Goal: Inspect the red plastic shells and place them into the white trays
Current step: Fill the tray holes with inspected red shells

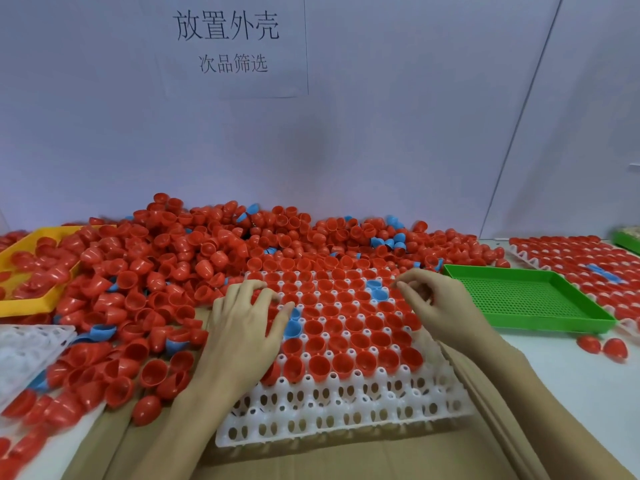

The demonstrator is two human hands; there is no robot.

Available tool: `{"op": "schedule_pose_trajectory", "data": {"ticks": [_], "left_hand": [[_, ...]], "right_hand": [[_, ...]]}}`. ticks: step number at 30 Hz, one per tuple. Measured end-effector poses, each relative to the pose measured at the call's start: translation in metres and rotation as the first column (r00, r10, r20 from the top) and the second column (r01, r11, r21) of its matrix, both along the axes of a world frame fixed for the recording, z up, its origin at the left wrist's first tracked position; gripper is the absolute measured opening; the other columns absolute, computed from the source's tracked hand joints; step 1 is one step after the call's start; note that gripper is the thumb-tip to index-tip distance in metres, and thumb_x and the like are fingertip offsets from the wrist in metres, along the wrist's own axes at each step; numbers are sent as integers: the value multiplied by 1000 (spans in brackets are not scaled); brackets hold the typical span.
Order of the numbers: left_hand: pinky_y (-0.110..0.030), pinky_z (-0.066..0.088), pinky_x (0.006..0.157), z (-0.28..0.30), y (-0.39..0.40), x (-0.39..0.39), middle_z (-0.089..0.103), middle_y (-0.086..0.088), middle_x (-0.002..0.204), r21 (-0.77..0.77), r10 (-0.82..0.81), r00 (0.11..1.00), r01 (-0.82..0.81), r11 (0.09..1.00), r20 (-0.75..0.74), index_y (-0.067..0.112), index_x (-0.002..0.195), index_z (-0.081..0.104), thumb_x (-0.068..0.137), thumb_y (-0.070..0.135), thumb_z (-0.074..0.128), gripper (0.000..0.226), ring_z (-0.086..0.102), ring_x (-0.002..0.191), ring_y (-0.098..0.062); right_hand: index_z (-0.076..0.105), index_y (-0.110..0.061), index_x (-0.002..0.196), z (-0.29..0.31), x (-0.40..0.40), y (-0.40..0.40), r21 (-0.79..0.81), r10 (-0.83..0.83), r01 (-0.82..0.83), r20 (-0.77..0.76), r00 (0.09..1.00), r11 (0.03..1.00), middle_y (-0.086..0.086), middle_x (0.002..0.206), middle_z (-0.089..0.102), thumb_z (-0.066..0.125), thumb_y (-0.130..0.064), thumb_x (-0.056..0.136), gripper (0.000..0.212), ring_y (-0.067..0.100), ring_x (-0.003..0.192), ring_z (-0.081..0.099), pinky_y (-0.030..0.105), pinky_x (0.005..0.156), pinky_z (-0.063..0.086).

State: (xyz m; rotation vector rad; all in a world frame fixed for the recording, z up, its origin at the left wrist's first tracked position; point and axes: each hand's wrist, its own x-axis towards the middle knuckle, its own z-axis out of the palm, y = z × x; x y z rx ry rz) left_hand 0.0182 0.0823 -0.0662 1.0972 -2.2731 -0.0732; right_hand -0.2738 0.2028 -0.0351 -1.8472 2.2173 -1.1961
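Note:
A white tray (346,410) with many cup slots lies in front of me, most slots filled with red shells (360,341) and a few blue ones (375,292). My left hand (246,327) rests spread over the tray's left side, fingers touching the shells there. My right hand (440,303) hovers over the tray's right edge with fingers loosely curled; I see nothing held in it. A big heap of loose red shells (166,265) covers the table behind and to the left.
A yellow bin (31,303) with shells sits far left, an empty white tray (24,355) below it. A green perforated tray (533,299) lies right, a filled white tray (581,265) beyond it. Two loose shells (602,348) lie near the front right. Cardboard underlies the tray.

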Motion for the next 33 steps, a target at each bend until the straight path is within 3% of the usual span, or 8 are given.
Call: {"op": "schedule_pose_trajectory", "data": {"ticks": [4,8,16,19,23,29,31,33], "left_hand": [[-39,46,98,2,-1,4,65,1,116,-140,19,998,-10,990,67,19,100,74,107,50,41,46,58,116,-18],[-41,50,97,9,0,7,68,-3,112,-224,9,989,24,974,146,16,96,75,102,46,38,48,62,113,-22],[-42,52,91,17,2,7,67,-2,107,-288,1,992,36,957,128,16,91,74,103,41,43,41,63,107,-22],[-41,53,89,18,2,7,67,-1,104,-305,6,993,30,952,118,17,89,73,102,42,44,41,63,104,-21],[-41,54,85,19,1,6,68,-1,100,-322,7,992,34,946,123,16,86,73,102,41,45,41,64,99,-21],[-37,51,83,16,1,8,66,3,96,-304,-9,997,31,952,75,18,85,73,103,37,54,33,61,95,-18],[-37,51,83,16,1,8,66,3,95,-290,-21,999,32,956,40,18,84,73,105,34,55,31,61,94,-17],[-36,51,82,17,2,8,65,5,95,-278,-37,999,39,960,10,18,85,73,104,32,56,29,60,93,-16]], "right_hand": [[67,-20,117,2,-15,-64,-8,-72,71,-97,993,997,-9,96,60,59,-15,104,17,4,79,56,20,74,48],[55,-16,141,-1,-35,-124,67,-118,134,-198,973,989,12,129,57,55,-14,104,37,26,117,55,38,101,48],[43,-27,157,5,-45,-194,231,-55,186,-479,876,955,11,165,33,55,-6,102,60,34,146,39,49,109,48],[54,-26,150,6,-50,-205,308,-21,224,-547,837,925,8,150,51,63,-6,99,55,31,137,48,46,105,51],[72,-18,121,2,-48,-206,204,-125,303,-601,789,931,5,120,66,68,-9,96,27,27,118,54,39,89,54],[74,-15,120,3,-44,-189,18,-189,208,-349,918,978,3,119,73,69,-15,98,22,24,118,57,36,91,49],[75,-15,120,6,-39,-175,-62,-131,123,-167,977,991,0,116,75,71,-14,98,23,14,107,65,34,96,54],[77,-17,117,8,-31,-157,-147,-73,69,-23,997,987,-7,107,76,74,-15,96,20,-3,91,64,22,91,56]]}}
